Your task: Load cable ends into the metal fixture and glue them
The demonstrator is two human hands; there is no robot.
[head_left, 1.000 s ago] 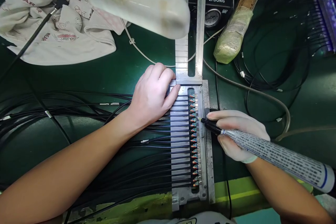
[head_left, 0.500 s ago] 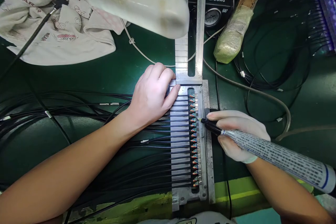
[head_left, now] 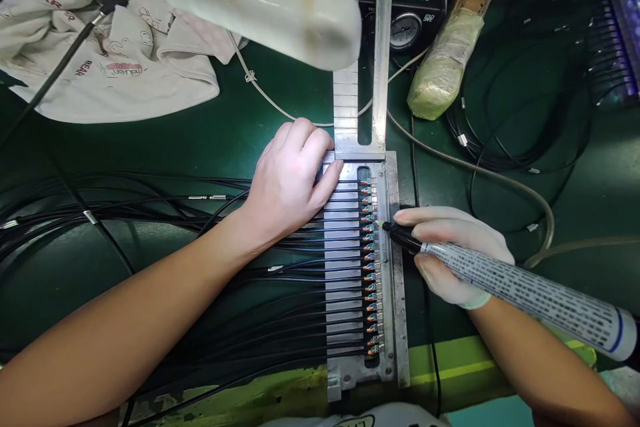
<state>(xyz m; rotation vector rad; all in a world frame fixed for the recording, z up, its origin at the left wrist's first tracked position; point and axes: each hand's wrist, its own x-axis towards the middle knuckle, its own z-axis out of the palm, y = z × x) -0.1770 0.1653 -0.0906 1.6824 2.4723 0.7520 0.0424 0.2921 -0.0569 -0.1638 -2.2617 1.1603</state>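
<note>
My bare left hand point(head_left: 295, 167) rests curled over the upper left corner of a metal jig point(head_left: 345, 370), its thumb lying across the top cables. Several black cables point(head_left: 343, 258) run side by side into this jig, their stripped ends showing coloured wires and small metal connectors point(head_left: 371, 267) in a column. In my gloved right hand point(head_left: 460, 247) is a thick pen point(head_left: 520, 293) with a white barrel covered in blurred print and a black nose. Its yellowish tip touches or hovers just right of the upper-middle connectors; I cannot tell which.
Behind the jig stands a second slotted metal frame point(head_left: 346, 107), with a white lamp arm point(head_left: 280, 13) hanging over it. A black box with a gauge point(head_left: 403, 30), a wrapped bundle point(head_left: 443, 60), coiled cables point(head_left: 500, 147) and a printed cloth point(head_left: 150, 80) lie around the green table point(head_left: 280, 97).
The pen's tip has shifted very slightly up and left along the connectors. My left hand and the jig stay where they were.
</note>
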